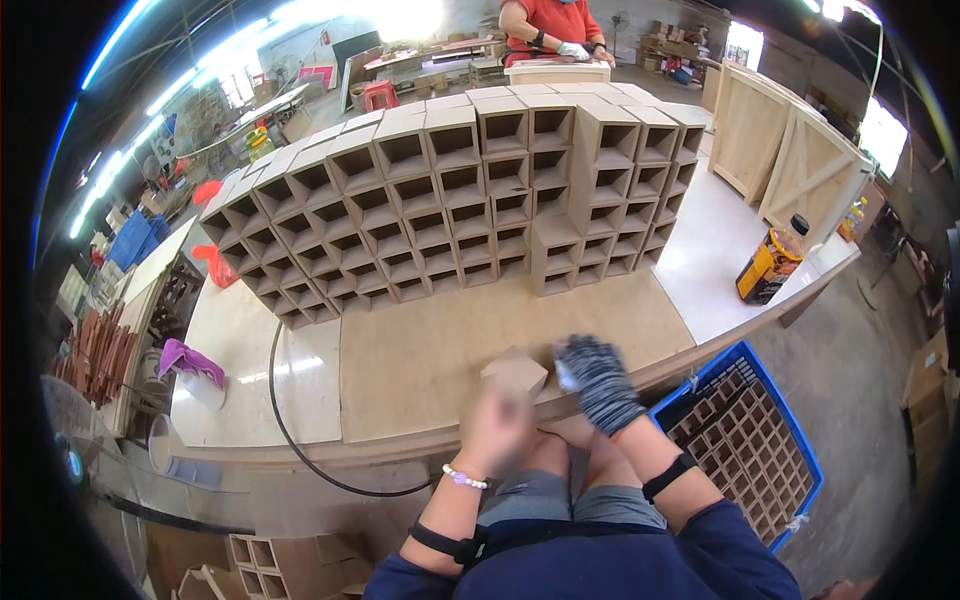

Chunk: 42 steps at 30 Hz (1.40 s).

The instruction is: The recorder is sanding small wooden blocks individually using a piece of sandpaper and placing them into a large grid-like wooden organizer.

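My left hand (496, 425), bare and smeared by motion, grips a small square wooden box (517, 370) above the near edge of the table. To its right is my right hand (598, 380), in a grey striped glove, its fingers curled round a pale bluish-white piece (565, 368) that is too blurred to name. A gap separates this piece from the box. Beyond both hands stands a long wall of stacked open-fronted wooden boxes (460, 185), several rows high, with their hollow sides toward me.
A blue crate (745, 345) of similar boxes stands at the lower right. On the table are a yellow-labelled dark bottle (772, 262), a purple cloth (190, 360) over a white container, and a black hose (280, 420). Across the table, a person in red (555, 25) works.
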{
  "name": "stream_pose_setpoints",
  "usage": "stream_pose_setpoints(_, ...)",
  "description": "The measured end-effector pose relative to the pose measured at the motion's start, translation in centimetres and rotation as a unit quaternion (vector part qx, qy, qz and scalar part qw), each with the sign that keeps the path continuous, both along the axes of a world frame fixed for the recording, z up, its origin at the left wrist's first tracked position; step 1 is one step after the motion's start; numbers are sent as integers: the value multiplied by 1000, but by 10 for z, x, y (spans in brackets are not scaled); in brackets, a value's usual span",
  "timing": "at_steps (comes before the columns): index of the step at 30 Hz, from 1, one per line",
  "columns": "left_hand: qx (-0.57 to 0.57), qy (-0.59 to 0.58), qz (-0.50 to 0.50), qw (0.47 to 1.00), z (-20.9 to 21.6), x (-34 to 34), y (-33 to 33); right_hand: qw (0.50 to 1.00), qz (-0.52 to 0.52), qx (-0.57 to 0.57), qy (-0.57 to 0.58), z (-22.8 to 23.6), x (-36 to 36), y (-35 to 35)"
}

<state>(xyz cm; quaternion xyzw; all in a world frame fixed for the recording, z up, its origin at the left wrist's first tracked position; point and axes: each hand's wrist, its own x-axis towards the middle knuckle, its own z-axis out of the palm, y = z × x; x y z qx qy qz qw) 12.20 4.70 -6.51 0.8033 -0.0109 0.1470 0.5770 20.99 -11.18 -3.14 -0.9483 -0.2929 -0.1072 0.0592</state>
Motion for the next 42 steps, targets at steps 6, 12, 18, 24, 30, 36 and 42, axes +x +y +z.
stream_pose_setpoints(6, -333, 28, 22, 942, 25, -4, -1, 951, 23, 307, -29, 11, 3, -40)
stream_pose_setpoints(12, 6, -63, 74, 995, 19, -3, -14, 942, 156, 286, -80, 42, -30, 9)
stream_pose_setpoints(18, 155, -40, 60, 985, 19, -11, -19, 998, 6, 29, 55, 25, -2, 13)
stream_pose_setpoints(24, 73, -69, 43, 994, 18, -10, -19, 970, 150, 143, -126, 6, -34, 27)
stream_pose_setpoints(30, -58, -68, 25, 996, 21, -5, -21, 958, 173, 230, -11, 37, -52, 37)
stream_pose_setpoints(36, -40, 18, -65, 997, 35, -7, -18, 981, 22, 169, -95, 12, -21, 8)
stream_pose_setpoints(42, -36, -23, -65, 997, 28, -15, -20, 944, 154, 274, -98, 14, -47, 14)
